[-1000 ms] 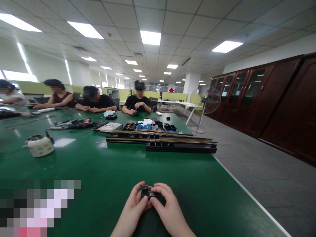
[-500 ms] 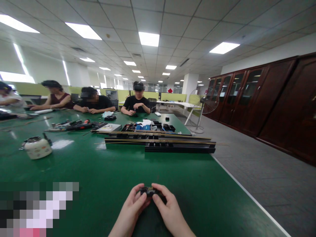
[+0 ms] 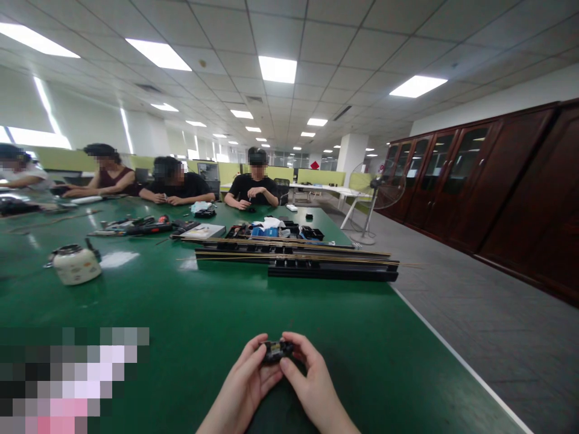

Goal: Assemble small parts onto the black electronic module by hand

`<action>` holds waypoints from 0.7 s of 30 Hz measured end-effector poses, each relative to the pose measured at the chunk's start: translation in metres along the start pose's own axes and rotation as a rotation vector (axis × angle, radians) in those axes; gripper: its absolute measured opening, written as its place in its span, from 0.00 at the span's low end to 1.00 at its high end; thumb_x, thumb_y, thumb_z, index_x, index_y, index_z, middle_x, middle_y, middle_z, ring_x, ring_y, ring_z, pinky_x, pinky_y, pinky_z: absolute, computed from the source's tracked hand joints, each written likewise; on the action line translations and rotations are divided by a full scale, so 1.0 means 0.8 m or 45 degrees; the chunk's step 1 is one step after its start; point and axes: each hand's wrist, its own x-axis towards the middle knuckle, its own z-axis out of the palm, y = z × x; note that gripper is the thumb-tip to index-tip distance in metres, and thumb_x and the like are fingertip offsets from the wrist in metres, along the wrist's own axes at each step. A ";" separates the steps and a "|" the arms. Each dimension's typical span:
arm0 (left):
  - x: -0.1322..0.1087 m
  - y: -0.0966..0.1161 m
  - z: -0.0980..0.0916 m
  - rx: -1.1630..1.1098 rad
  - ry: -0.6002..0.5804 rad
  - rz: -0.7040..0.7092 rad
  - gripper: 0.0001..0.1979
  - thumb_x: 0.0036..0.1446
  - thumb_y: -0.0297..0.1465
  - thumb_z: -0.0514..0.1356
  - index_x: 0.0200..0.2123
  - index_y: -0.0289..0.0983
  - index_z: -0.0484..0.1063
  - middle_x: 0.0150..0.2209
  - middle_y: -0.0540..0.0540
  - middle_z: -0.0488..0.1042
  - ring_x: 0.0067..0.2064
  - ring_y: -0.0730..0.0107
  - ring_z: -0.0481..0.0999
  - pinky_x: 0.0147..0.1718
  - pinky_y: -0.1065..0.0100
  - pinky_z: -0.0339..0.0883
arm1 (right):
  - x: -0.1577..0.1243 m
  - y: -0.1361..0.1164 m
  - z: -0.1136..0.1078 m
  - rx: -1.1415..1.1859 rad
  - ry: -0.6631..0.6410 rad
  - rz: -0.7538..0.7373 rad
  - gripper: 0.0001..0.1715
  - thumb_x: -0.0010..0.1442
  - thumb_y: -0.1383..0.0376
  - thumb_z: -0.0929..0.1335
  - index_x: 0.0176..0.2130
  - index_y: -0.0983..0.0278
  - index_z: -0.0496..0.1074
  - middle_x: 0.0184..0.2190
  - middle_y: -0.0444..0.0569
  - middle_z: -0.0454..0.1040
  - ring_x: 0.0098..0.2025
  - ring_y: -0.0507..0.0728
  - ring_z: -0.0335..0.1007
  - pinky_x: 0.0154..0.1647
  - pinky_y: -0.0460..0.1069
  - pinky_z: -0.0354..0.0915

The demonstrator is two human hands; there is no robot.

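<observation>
A small black part (image 3: 277, 351) with a yellowish patch on its upper face is held between both hands, just above the green table (image 3: 203, 313). My left hand (image 3: 251, 369) grips its left end with thumb and fingers. On the right end, my right hand (image 3: 309, 369) has its thumb at the near edge and its fingers at the far side. The undersides of the part and some fingertips are hidden.
Long black rails (image 3: 335, 271) with thin brass-coloured rods lie across the table ahead. Behind them is a tray of parts (image 3: 266, 231). A cream pot (image 3: 76, 265) and tools (image 3: 140, 228) are at left. Several people sit beyond, one (image 3: 256, 187) straight ahead.
The black part has turned so that more of its upper face shows. My left fingers have spread lower beneath it. The whole view has shifted slightly.
</observation>
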 end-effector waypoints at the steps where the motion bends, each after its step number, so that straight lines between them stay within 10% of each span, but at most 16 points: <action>1: -0.001 0.000 0.000 -0.010 -0.003 0.003 0.17 0.49 0.28 0.60 0.42 0.38 0.59 0.35 0.45 0.77 0.32 0.67 0.78 0.39 0.64 0.67 | 0.000 0.000 0.000 0.000 -0.003 0.000 0.18 0.50 0.66 0.67 0.44 0.61 0.69 0.44 0.50 0.73 0.47 0.60 0.67 0.51 0.55 0.60; 21: -0.004 0.002 0.000 -0.001 -0.037 0.035 0.17 0.50 0.22 0.56 0.44 0.36 0.58 0.36 0.42 0.77 0.35 0.65 0.78 0.42 0.61 0.67 | 0.003 0.008 -0.002 -0.045 -0.032 -0.006 0.17 0.51 0.64 0.67 0.43 0.60 0.69 0.43 0.50 0.73 0.46 0.60 0.67 0.49 0.55 0.62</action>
